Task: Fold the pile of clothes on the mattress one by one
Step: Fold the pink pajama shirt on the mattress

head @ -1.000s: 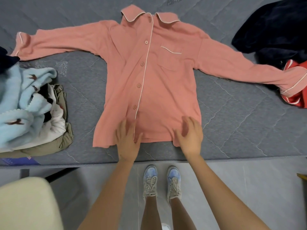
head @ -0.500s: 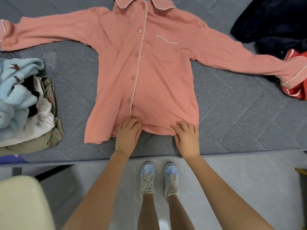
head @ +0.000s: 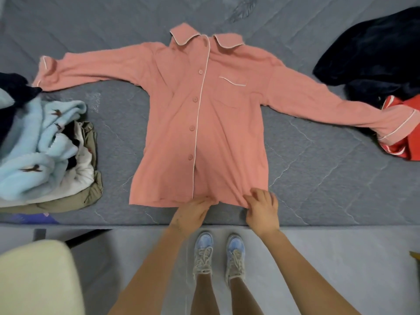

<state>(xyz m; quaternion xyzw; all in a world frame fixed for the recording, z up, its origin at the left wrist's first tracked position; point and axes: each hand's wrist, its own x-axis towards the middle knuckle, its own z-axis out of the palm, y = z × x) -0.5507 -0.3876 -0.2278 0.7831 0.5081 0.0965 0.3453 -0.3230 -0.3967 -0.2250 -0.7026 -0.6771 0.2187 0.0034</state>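
Note:
A pink button-up pyjama shirt (head: 211, 123) with white piping lies face up on the grey mattress (head: 318, 173), both sleeves spread out sideways. My left hand (head: 193, 212) grips the bottom hem near the button placket, fingers curled under the cloth. My right hand (head: 261, 208) pinches the hem at the shirt's right lower corner, and the fabric puckers there. A heap of unfolded clothes (head: 41, 151), light blue, white and khaki, sits at the left of the mattress.
A dark navy garment (head: 372, 57) and a red striped one (head: 406, 142) lie at the right, under the shirt's right cuff. The mattress's front edge runs just under my hands. A cream cushion (head: 36, 280) is at bottom left; my shoes (head: 218, 255) stand on the floor.
My hands slid from flat on the lower shirt down to its hem and now grasp it. The hem is bunched between them. The camera tilted, so the whole shirt shows lower in view.

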